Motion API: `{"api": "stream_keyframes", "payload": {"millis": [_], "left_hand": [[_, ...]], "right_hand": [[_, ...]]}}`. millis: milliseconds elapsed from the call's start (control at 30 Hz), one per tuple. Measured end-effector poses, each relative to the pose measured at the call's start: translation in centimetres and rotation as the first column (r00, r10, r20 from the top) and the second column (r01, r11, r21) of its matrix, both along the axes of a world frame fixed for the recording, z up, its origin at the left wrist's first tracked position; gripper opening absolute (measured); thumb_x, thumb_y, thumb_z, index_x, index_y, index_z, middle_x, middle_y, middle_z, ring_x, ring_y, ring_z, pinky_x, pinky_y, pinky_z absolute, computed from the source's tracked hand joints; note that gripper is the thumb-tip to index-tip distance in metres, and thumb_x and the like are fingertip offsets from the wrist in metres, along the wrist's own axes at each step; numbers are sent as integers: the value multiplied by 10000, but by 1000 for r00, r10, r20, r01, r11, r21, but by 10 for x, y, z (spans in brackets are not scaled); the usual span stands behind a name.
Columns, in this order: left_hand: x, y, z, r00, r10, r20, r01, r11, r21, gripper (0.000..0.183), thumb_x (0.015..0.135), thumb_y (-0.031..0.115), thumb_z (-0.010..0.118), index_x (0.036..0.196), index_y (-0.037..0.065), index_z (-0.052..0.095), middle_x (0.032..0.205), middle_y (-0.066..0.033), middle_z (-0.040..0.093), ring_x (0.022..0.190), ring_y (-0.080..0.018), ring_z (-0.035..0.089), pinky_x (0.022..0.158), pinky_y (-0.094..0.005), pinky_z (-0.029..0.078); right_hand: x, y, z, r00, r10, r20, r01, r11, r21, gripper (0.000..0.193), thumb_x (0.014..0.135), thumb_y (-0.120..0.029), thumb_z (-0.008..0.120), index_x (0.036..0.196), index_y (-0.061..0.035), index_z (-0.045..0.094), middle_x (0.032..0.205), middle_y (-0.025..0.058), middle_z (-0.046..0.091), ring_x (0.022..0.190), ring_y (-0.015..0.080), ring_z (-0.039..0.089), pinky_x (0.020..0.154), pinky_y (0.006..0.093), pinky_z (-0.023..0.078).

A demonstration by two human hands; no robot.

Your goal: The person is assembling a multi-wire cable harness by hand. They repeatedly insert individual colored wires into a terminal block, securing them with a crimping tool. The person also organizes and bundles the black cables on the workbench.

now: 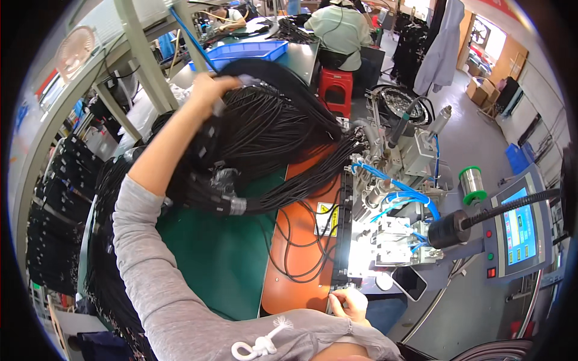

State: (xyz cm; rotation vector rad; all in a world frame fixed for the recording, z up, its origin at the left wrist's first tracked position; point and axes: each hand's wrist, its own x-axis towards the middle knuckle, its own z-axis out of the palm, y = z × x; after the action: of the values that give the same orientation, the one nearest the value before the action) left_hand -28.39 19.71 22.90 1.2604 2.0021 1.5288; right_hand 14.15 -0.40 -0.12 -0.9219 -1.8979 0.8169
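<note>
My left hand [211,91] reaches far out over a large heap of black cables [259,120]. Its fingers close on the near end of a thick black cable bundle [271,71] arching above the heap; slight blur softens them. My right hand [350,304] rests low at the near edge of the orange plate [295,295], thumb and fingers curled together. Whatever is in that pinch, if anything, is hidden. A few thin cable loops [289,240] lie on the plate just beyond it. A clear wrap [238,206] binds one cable bundle.
Right of the plate stands a machine with blue air tubes [400,195] and a bright lamp. Near it are a phone [409,283], a solder wire spool [472,185] and a touchscreen [519,225]. Beyond are a blue tray [250,53], a red stool [335,90] and a seated person [340,33].
</note>
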Motion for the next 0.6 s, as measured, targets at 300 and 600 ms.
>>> {"api": "stream_keyframes", "payload": {"millis": [300,600], "left_hand": [[-154,5,4,515,732,-445,-553,681,480,470,690,462,736,878,32,727,836,-191,698,791,-329,681,733,-422,512],[-118,92,-44,-5,83,-997,-284,955,81,492,800,512,636,1046,86,619,997,-157,629,967,-327,602,761,-486,472]], "right_hand": [[-2,-2,0,996,-45,76,45,999,-4,84,746,-58,733,790,-51,661,639,73,616,486,164,551,484,285,438],[-12,6,-16,981,-120,152,95,983,159,109,776,-151,701,876,-118,674,738,54,650,616,219,588,586,338,470]]}}
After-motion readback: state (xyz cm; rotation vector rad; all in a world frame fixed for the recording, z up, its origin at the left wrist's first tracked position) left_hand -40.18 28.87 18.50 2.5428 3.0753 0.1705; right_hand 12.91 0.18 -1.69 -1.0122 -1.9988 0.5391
